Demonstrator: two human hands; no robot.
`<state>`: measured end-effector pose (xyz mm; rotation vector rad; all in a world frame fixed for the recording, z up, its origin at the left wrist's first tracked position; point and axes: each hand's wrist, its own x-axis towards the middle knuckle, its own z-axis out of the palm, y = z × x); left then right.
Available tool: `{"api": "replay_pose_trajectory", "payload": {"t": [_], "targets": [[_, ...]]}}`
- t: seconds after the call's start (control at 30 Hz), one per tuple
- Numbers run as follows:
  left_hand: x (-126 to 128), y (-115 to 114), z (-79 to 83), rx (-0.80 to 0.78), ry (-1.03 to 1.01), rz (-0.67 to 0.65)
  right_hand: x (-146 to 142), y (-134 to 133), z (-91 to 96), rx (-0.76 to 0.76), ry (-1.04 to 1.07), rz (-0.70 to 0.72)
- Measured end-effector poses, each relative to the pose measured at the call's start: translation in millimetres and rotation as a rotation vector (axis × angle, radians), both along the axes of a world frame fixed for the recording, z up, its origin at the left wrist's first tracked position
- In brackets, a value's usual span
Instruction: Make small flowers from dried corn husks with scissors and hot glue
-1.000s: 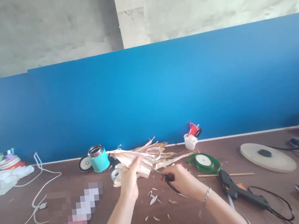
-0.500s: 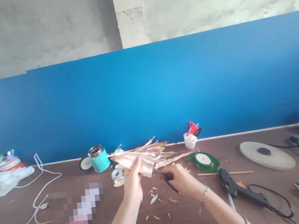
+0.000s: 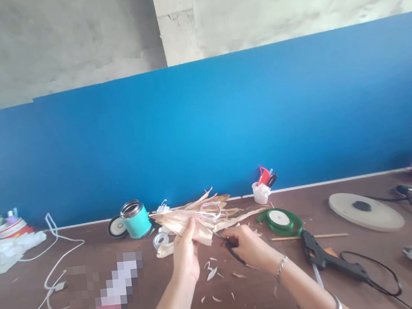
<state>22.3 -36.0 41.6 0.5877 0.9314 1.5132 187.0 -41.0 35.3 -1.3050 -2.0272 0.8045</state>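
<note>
My left hand [image 3: 186, 253] pinches a pale dried corn husk [image 3: 174, 225], thumb on top and fingers beneath. My right hand [image 3: 246, 248] is closed round the handles of dark scissors [image 3: 231, 248], whose blades point left at the husk's right edge. Whether the blades touch the husk I cannot make out. Behind my hands lies a pile of dried husks [image 3: 214, 203]. Small cut scraps [image 3: 212, 273] are scattered on the brown table below. A roll of clear tape [image 3: 161, 240] sits just left of my left hand.
A turquoise metal jar [image 3: 136, 220] stands at the back left, its lid beside it. To the right are a white cup [image 3: 261, 194] of tools, green ribbon [image 3: 283, 221], a wooden stick [image 3: 330, 235], a black glue gun [image 3: 333, 261] with its cord and a round disc [image 3: 366, 212]. White cables [image 3: 49, 271] lie left.
The husk in my left hand has tilted slightly, its right end a little lower. My right hand keeps its hold on the scissors in nearly the same spot. The view has shifted slightly.
</note>
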Motion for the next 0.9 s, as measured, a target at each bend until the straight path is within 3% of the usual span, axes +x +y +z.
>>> {"api": "replay_pose_trajectory", "payload": {"t": [0.6,0.8,0.9], "targets": [[-2,7,-10.4,-0.047,-0.048,0.011,0,-1,2.1,-0.009,-0.034,-0.01],[-11,14,-6.6,-0.011,-0.078,0.109,10,4,-7.7,-0.292,0.141,0.083],[-11,12,-6.7,-0.024,-0.085,0.093,3,9,-13.0,-0.342,0.286,0.083]]}}
